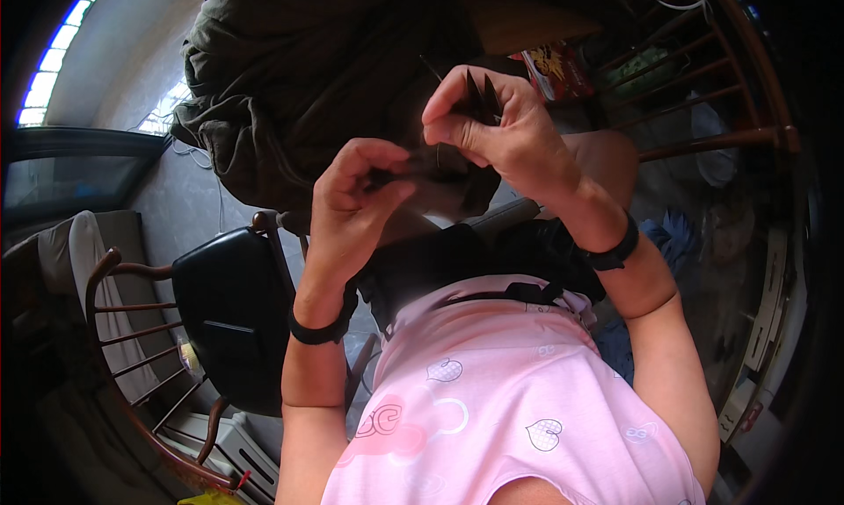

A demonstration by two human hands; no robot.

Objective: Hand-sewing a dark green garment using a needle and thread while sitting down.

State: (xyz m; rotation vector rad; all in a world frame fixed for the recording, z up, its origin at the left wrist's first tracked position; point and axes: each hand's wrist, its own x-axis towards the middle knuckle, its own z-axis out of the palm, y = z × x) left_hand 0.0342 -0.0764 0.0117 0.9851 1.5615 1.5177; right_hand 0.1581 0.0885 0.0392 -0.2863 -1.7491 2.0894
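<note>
My right hand (508, 129) is raised over the dark cloth, with a pair of dark thread snips (486, 99) tucked in its palm, blades pointing up. Its thumb and forefinger are pinched together. A thin needle-like sliver (430, 68) shows just above them, and a fine strand (438, 155) below; what exactly is pinched is too small to tell. To the left, my left hand (359, 188) is held up with thumb and forefinger apart, and I see nothing between the tips. Beyond both hands lies a large heap of dark olive cloth (264, 57), partly hidden by them.
On my left stands a wooden chair with a black seat (231, 320). A white plastic stool (227, 449) is near it. Wooden rails (712, 142) run along the right, close to a red printed package (554, 70). Blue cloth (669, 241) lies below the rails.
</note>
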